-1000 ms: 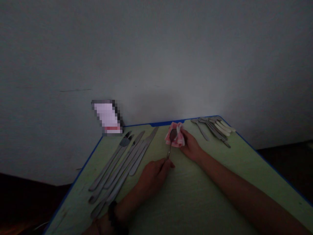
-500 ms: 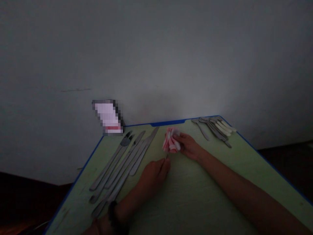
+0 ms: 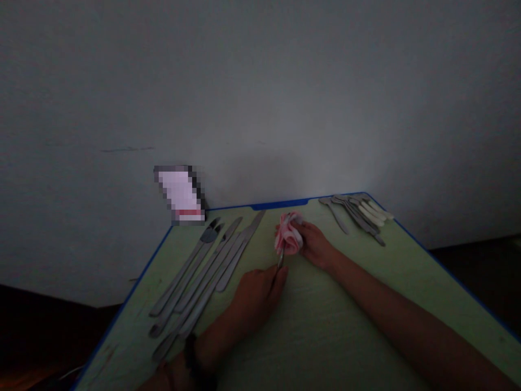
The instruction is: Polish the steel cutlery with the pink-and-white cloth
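My left hand (image 3: 262,293) is closed around the handle of a piece of metal cutlery (image 3: 280,259). The far end of that piece goes into a pink and white cloth (image 3: 290,236), so whether it is a spoon, fork or knife is hidden. Bunched folds of the cloth are gripped by my right hand (image 3: 315,244), which wraps it around the cutlery above the table. Left of my hands lie several long metal spoons (image 3: 209,234) and table knives (image 3: 232,263), side by side at a slant.
At the far right of the green, blue-edged table (image 3: 325,326) lies a pile of smaller metal cutlery (image 3: 358,214), some with white handles (image 3: 372,212). A blurred-out device (image 3: 179,195) leans at the back left corner. A grey wall (image 3: 260,108) stands behind the table.
The cloth has shifted slightly right and its folds have turned. My left hand has moved a little right, and more of the metal handle shows between the hands.
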A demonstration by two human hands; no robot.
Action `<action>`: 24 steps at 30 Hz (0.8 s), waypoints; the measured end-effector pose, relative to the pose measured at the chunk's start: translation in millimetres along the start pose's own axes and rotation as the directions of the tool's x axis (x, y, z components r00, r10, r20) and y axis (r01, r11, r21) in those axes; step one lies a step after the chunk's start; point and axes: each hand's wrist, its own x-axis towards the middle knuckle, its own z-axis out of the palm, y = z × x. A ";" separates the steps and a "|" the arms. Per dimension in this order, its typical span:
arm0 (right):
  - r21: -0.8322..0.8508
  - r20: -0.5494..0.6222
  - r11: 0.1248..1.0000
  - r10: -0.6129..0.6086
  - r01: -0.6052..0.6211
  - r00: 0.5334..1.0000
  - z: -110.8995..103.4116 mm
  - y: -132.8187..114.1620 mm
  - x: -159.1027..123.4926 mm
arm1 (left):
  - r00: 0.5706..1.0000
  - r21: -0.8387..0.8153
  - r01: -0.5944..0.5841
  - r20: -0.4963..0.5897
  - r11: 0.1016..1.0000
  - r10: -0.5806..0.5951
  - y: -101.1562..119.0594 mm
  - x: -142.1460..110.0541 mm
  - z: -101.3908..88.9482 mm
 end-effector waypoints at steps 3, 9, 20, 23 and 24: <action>0.053 -0.019 0.998 -0.012 0.013 1.000 3.3 -1.5 -1.0 | 0.999 -0.094 0.037 0.001 0.995 -0.037 0.0 1.4 -2.2; 0.040 0.034 0.998 -0.044 0.042 0.998 1.8 -2.8 -3.2 | 0.995 -0.206 -0.042 0.080 0.978 0.060 -8.7 0.2 -8.8; 0.040 -0.041 0.999 0.032 -0.030 0.999 6.0 6.2 -4.6 | 0.994 -0.104 -0.091 0.052 0.990 0.097 -8.3 0.6 -3.8; 0.091 -0.005 0.995 0.041 -0.041 0.999 15.1 10.2 -8.4 | 0.993 -0.046 -0.118 0.024 0.992 0.119 -10.4 1.0 -2.0; 0.108 0.016 0.993 0.044 -0.045 0.999 17.2 10.5 -9.4 | 0.993 -0.029 -0.120 0.020 0.992 0.120 -10.7 0.9 -1.7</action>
